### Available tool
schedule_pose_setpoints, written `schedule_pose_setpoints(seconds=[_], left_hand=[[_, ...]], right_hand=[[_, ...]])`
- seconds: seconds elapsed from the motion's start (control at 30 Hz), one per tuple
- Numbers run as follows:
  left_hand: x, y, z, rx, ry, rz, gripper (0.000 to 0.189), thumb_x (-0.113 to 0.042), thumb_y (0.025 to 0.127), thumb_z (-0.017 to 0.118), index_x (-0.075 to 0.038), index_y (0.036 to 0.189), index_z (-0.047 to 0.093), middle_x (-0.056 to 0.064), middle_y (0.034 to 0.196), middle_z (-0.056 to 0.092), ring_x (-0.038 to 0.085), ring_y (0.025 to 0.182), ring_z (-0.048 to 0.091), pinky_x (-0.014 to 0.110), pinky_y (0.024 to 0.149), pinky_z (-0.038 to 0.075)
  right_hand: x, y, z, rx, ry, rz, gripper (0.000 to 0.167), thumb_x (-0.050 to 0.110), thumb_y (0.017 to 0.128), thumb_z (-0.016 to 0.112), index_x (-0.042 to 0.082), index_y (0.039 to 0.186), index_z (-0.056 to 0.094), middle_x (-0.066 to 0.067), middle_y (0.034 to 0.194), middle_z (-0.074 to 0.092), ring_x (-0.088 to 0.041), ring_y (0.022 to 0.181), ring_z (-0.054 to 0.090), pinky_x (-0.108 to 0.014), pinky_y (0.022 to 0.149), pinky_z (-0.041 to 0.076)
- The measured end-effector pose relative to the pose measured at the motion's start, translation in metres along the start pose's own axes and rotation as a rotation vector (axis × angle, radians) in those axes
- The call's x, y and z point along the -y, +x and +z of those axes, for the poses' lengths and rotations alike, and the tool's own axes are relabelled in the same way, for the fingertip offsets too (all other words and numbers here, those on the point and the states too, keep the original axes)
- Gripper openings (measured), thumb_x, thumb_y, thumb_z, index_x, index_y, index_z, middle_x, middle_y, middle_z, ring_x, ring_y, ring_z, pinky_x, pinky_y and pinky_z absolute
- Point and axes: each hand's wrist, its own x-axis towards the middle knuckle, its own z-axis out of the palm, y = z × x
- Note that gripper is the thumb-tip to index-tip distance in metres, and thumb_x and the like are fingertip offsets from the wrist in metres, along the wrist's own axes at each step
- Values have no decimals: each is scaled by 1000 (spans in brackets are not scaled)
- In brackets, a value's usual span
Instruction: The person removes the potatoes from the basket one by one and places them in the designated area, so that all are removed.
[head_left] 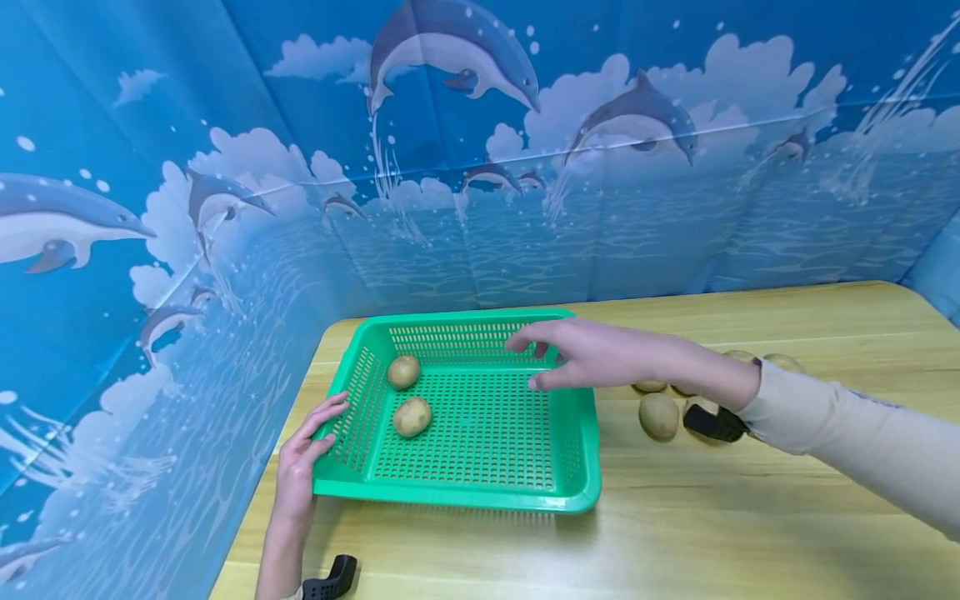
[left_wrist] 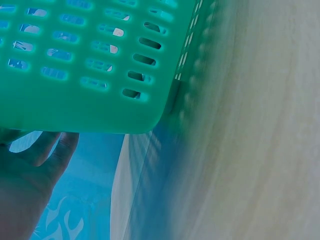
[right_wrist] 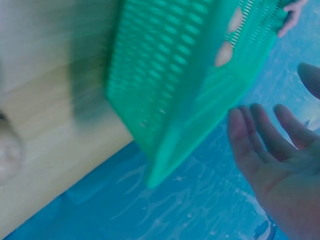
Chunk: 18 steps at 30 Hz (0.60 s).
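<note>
A green plastic basket (head_left: 480,492) with slotted walls rests on the table, two potatoes (head_left: 404,372) (head_left: 412,417) lying on the left part of its floor. My left hand (head_left: 300,458) holds the basket's left rim, fingertips over the edge; the left wrist view shows its fingers (left_wrist: 62,155) against the rim. Above the basket's right end hovers my right hand (head_left: 581,354), fingers spread and loosely bent, holding nothing. In the right wrist view that palm (right_wrist: 280,170) is bare.
Several more potatoes (head_left: 659,417) lie on the wooden table (head_left: 675,508) right of the basket, partly hidden by my right forearm. A blue dolphin-print curtain (head_left: 465,250) hangs behind the table and along its left side. Black wrist mounts (head_left: 712,422) sit on both wrists.
</note>
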Motion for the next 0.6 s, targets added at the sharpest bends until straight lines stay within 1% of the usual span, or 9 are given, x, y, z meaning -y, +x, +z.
schedule_pose_setpoints(seconds=[0.03, 0.13, 0.27, 0.33, 0.5, 0.6], left_hand=[[0, 0, 0, 0, -2, 4, 36, 4, 100, 38, 9, 131, 55, 14, 147, 46, 20, 143, 29, 26, 111, 24], [0, 0, 0, -2, -4, 12, 36, 5, 100, 38, 8, 131, 56, 14, 147, 46, 20, 143, 29, 26, 111, 24], [0, 0, 0, -2, 0, 18, 36, 5, 100, 38, 8, 131, 56, 14, 147, 46, 21, 143, 30, 27, 111, 24], [0, 0, 0, -2, 4, 22, 36, 5, 100, 38, 9, 131, 56, 14, 147, 47, 21, 143, 30, 24, 110, 25], [0, 1, 0, -1, 12, 30, 35, 4, 100, 38, 8, 131, 57, 14, 146, 47, 20, 142, 31, 24, 109, 25], [1, 1, 0, 1, 9, 38, 35, 5, 101, 38, 8, 130, 57, 15, 146, 47, 21, 142, 31, 24, 109, 25]], right_hand=[[1, 5, -2, 12, 6, 1, 52, 27, 95, 66, 12, 141, 49, -3, 138, 54, -21, 117, 55, -37, 88, 50], [5, 21, -5, 30, 12, 2, 53, 26, 95, 66, 11, 142, 48, -4, 139, 54, -22, 118, 56, -36, 88, 51], [10, 42, -7, 24, 23, -15, 53, 26, 95, 66, 11, 142, 48, -5, 139, 54, -21, 117, 56, -37, 90, 50], [12, 52, -7, 15, 36, -28, 52, 26, 96, 65, 11, 142, 48, -6, 138, 54, -21, 117, 56, -38, 92, 49], [17, 73, 0, -14, 65, -38, 47, 28, 98, 61, 13, 140, 51, -3, 137, 54, -18, 116, 56, -36, 93, 48], [17, 86, 7, -28, 80, -34, 45, 30, 98, 61, 15, 140, 52, -1, 137, 55, -15, 114, 56, -34, 91, 48]])
